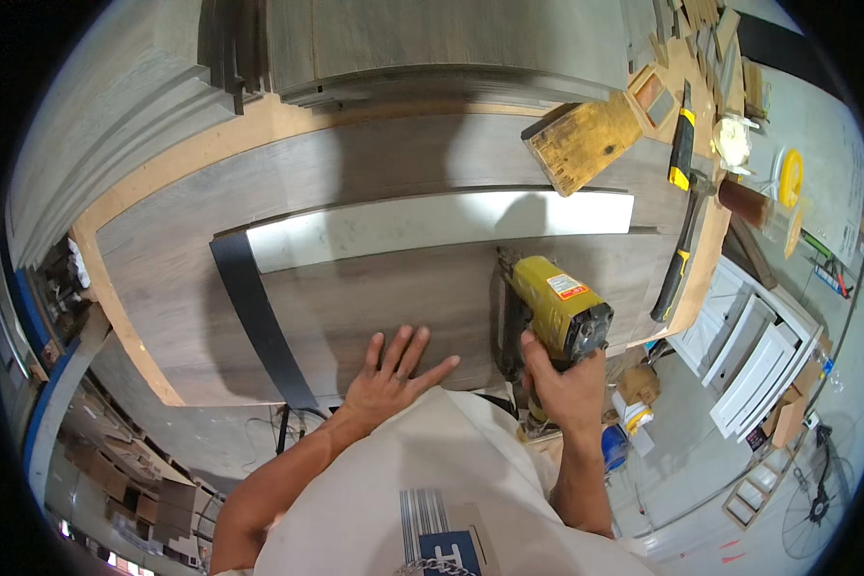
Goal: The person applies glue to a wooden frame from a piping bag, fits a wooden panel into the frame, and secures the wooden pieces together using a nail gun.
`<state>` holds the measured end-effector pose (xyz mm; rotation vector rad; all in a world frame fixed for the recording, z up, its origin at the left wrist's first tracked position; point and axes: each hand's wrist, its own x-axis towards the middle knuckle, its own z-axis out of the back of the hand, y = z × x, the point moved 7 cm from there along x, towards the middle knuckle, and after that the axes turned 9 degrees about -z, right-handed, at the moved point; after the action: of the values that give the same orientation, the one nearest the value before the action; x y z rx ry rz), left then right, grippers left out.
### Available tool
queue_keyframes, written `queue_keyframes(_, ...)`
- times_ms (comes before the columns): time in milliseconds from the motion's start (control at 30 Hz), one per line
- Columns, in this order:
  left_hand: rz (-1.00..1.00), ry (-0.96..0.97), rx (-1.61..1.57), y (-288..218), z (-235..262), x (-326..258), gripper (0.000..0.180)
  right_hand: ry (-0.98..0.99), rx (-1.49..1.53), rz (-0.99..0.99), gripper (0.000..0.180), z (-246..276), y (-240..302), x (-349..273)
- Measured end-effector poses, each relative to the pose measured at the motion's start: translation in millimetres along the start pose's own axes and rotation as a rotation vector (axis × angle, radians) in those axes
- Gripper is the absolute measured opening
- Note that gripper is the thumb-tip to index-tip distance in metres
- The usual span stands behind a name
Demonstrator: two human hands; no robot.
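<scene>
My right hand point(564, 392) is wrapped round the handle of a yellow and black nail gun point(552, 298). The gun's nose points away from me, just short of a long white strip point(432, 226). My left hand point(387, 382) lies flat with fingers spread on a grey-brown wood-grain panel point(394, 293), near its front edge. Left of that hand, a dark, nearly black strip point(259, 322) runs from the front edge to the white strip's left end. Whether the two strips are joined there I cannot tell.
A worn wooden block point(586, 144) sits behind the white strip's right end. A hammer point(682, 254) and a yellow-black handled saw or knife point(683, 144) lie at the right edge. Grey boards point(451, 38) are stacked at the back. White panels point(754, 350) and a fan point(821, 490) stand on the floor at right.
</scene>
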<state>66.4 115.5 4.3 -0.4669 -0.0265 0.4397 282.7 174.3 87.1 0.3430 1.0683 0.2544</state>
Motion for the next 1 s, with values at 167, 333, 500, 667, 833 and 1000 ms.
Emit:
queue_keyframes(167, -0.052, -0.048, 0.159, 1, -4, -2, 0.062, -0.033, -0.106, 0.089, 0.017, 0, 9, -3)
queue_keyframes(333, 0.028, 0.0, -0.128, -1, 5, 1, 0.063, -0.08, -0.166, 0.178, 0.018, 5, 10, -2)
queue_keyframes(500, -0.065, -0.001, 0.23, -6, 5, 3, 0.07, -0.05, 0.175, 0.256, 0.015, 40, -45, -35)
queue_keyframes(667, 0.008, -0.032, -0.122, -19, 11, 10, 0.096, -0.092, 0.259, 0.106, 0.01, 64, -136, -66)
queue_keyframes(833, -0.012, -0.038, -0.125, -31, 7, 29, 0.109, -0.152, 0.263, 0.013, 0.018, 57, -193, -94)
queue_keyframes(1000, 0.01, -0.094, -0.107, -30, -2, 33, 0.119, -0.18, -0.038, 0.312, 0.021, 37, -179, -109)
